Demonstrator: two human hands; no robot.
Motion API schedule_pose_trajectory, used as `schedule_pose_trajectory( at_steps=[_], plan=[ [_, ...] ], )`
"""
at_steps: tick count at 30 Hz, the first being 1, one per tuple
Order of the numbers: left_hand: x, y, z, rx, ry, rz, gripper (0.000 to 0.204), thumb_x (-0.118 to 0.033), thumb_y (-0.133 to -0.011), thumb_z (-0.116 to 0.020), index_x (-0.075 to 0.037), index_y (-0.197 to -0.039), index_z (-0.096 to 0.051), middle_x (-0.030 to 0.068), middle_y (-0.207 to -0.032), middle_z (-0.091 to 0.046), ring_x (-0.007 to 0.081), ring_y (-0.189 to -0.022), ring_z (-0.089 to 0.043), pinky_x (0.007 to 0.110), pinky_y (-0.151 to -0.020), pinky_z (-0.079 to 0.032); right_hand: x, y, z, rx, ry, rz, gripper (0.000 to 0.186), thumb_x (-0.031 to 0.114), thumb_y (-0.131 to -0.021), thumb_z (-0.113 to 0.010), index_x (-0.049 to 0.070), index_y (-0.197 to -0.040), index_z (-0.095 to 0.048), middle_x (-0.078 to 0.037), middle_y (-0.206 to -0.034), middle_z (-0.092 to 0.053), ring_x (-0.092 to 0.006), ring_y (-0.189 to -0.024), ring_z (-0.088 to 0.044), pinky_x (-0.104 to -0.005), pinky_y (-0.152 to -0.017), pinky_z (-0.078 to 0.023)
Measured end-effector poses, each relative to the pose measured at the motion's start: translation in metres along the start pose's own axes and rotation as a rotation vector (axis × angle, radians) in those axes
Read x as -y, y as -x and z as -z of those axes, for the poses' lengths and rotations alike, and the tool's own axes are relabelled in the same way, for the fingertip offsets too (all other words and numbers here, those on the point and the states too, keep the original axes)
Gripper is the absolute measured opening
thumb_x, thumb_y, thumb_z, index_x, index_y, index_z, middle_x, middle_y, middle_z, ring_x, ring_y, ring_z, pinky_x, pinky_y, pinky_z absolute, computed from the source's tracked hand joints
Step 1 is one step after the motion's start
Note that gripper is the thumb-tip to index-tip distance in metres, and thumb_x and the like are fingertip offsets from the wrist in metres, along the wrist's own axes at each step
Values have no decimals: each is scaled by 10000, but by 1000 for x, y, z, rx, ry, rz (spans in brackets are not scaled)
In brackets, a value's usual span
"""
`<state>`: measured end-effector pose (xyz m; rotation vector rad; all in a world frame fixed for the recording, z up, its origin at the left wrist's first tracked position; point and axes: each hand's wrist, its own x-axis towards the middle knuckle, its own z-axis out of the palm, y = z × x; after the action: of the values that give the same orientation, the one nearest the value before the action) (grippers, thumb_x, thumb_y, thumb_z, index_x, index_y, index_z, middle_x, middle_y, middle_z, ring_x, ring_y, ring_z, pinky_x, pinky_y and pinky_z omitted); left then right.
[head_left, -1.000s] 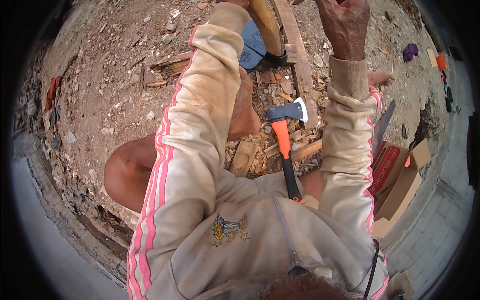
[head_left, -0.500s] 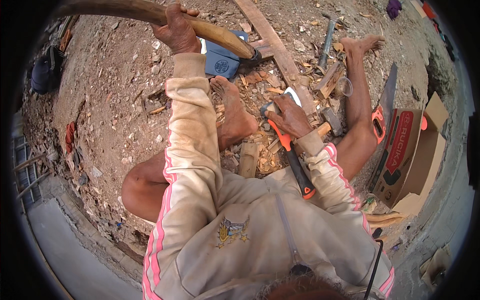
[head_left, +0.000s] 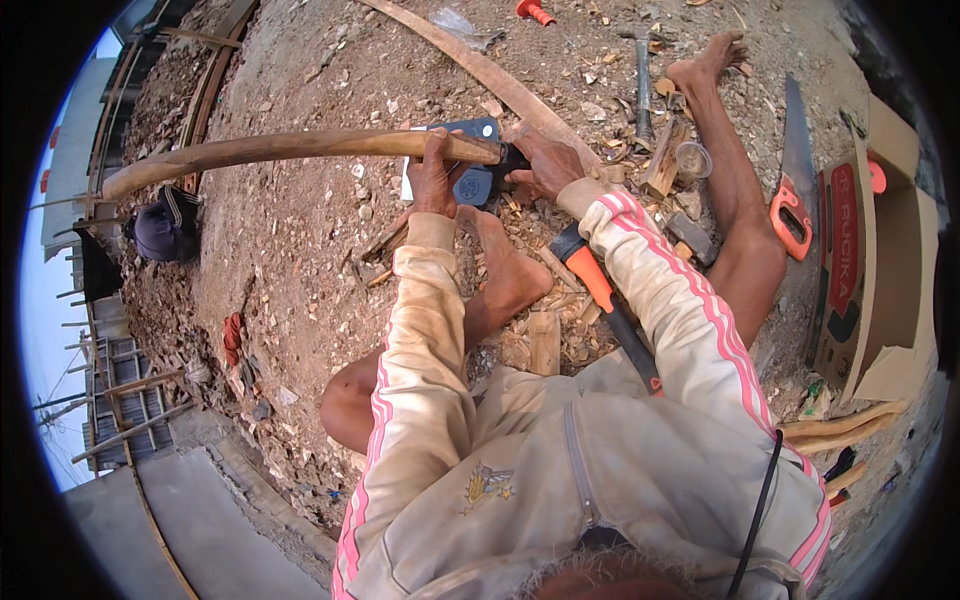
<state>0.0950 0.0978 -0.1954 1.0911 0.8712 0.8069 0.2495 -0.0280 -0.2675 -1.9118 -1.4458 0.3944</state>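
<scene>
Brown wood, the curved handle (head_left: 280,147) fills the closed left hand (head_left: 435,178); the right hand (head_left: 549,163) curls around its black, rounded collar (head_left: 513,159); slackening could let it twist.

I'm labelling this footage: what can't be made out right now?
Head view: dark piece on the wooden handle, partly covered by the right grip.
Head view: cutting edge of the axe, behind the right sleeve.
Head view: far end of the plank, cut off by the upper edge.

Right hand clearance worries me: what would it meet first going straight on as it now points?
Likely the dark head on the wooden handle, seemingly touching the right hand; depth is unclear.
</scene>
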Motion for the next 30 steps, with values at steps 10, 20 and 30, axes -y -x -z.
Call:
schedule_pose_trajectory(
  at_steps=[10, 20, 30],
  plan=[
    [-53, 12, -25, 144, 564, 21, 556, -440, -902, -752, -26, -1199, -531, 198, -1201, -642, 370, -1151, -652, 529, -1027, -573, 59, 9, 110, -358, -208, 267, 679, 452, -828, -821, 30, -1308, -590, -184, -1144, -660, -365, -1046, -674, -420, -881, -551],
    [-56, 108, -100, -67, 958, 198, 658, -493, -912, -731, -45, -1304, -450, 176, -1244, -550, 348, -1221, -581, 509, -1103, -512, 93, 42, 171, -288, -335, 229, 698, 402, -872, -823, -14, -1351, -534, -161, -1215, -641, -241, -1142, -623, -382, -985, -494],
    [-59, 153, -37, 605, 349, 314, 537, -511, -980, -650, -15, -1182, -605, 157, -1202, -668, 249, -1045, -713, 392, -904, -609, 120, 65, 185, -328, -681, 77, 502, 279, -885, -807, -26, -1229, -607, -68, -1053, -687, -132, -965, -635, -282, -896, -505]
  ],
)
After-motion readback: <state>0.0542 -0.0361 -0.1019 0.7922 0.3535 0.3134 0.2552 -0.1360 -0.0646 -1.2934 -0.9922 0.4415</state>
